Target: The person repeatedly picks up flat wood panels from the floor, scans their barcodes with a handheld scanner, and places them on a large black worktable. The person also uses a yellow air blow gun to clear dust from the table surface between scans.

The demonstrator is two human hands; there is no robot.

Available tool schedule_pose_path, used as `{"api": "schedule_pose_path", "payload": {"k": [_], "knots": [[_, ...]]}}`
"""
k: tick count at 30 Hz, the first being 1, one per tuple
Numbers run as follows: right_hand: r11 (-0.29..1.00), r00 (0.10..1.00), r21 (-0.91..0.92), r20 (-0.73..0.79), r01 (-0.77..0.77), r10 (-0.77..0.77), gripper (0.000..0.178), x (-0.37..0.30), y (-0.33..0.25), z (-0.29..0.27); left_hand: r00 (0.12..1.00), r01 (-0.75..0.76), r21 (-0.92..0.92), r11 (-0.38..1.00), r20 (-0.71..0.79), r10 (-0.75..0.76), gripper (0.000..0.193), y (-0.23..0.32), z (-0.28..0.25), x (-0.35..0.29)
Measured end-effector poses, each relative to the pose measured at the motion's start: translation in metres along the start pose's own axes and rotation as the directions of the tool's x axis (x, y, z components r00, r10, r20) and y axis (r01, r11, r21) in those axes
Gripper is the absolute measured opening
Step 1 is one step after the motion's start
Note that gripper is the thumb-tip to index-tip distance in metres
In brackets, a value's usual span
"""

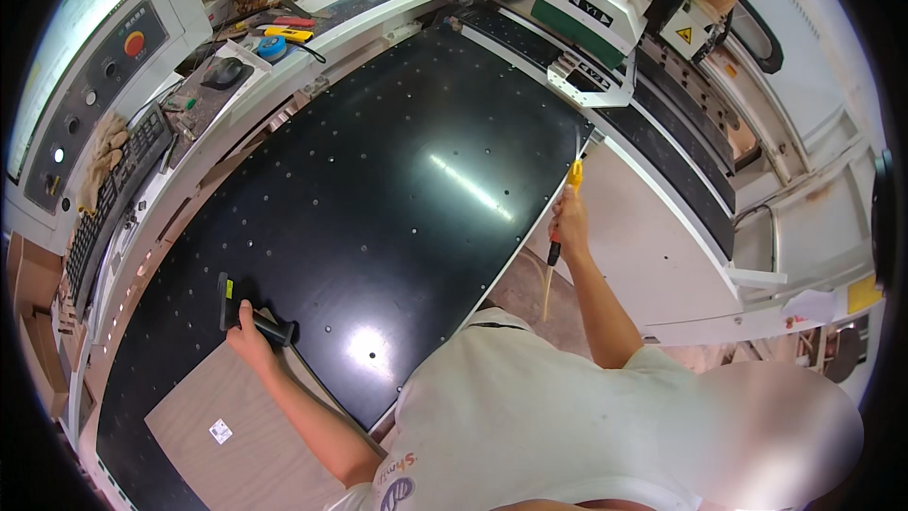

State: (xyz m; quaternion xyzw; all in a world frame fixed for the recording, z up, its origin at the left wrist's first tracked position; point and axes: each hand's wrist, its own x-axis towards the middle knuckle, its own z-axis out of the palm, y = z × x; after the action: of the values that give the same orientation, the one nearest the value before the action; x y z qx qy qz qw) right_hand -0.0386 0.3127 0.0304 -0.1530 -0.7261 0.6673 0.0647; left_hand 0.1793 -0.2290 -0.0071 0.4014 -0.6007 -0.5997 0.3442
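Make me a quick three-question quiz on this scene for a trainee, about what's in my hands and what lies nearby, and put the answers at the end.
1. Which hand, the left hand or the right hand, holds the dark handheld device?
2. True or false: a white label is on the brown board.
3. Pick one: the hand tool in the right hand shows which colour just beyond the grip, toward its thin tip?
A) Blue
B) Yellow
C) Green

Key:
1. The left hand.
2. True.
3. B, yellow.
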Motion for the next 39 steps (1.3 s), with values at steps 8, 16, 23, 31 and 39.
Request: {"api": "schedule_pose_path", "payload": {"k": [8, 16, 23, 31, 39], "knots": [[0.982, 0.953, 0.19, -0.299, 0.002, 0.056, 0.047, 0.036, 0.014, -0.05, 0.999, 0.042, -0.02, 0.999, -0.024, -0.042, 0.031, -0.012, -0.004, 0.006], [0.945, 0.867, 0.321, -0.487, 0.065, 0.106, 0.047, 0.044, 0.007, -0.095, 0.992, 0.122, -0.211, 0.97, 0.046, -0.115, 0.036, -0.002, 0.003, -0.003], [0.955, 0.907, -0.2, 0.318, -0.22, 0.276, 0.052, -0.01, -0.013, -0.042, 0.993, 0.113, 0.046, 0.993, 0.021, -0.114, 0.038, 0.021, 0.001, -0.008], [0.905, 0.279, -0.422, 0.877, 0.059, 0.391, 0.065, -0.124, -0.073, 0.064, 0.999, -0.036, 0.049, 0.998, -0.021, 0.037, 0.033, 0.016, 0.0, -0.016], [0.991, -0.173, -0.038, 0.983, 0.128, 0.06, 0.052, -0.142, -0.093, 0.08, 1.0, 0.003, 0.024, 1.0, 0.014, -0.003, 0.043, 0.013, 0.003, -0.011]]}}
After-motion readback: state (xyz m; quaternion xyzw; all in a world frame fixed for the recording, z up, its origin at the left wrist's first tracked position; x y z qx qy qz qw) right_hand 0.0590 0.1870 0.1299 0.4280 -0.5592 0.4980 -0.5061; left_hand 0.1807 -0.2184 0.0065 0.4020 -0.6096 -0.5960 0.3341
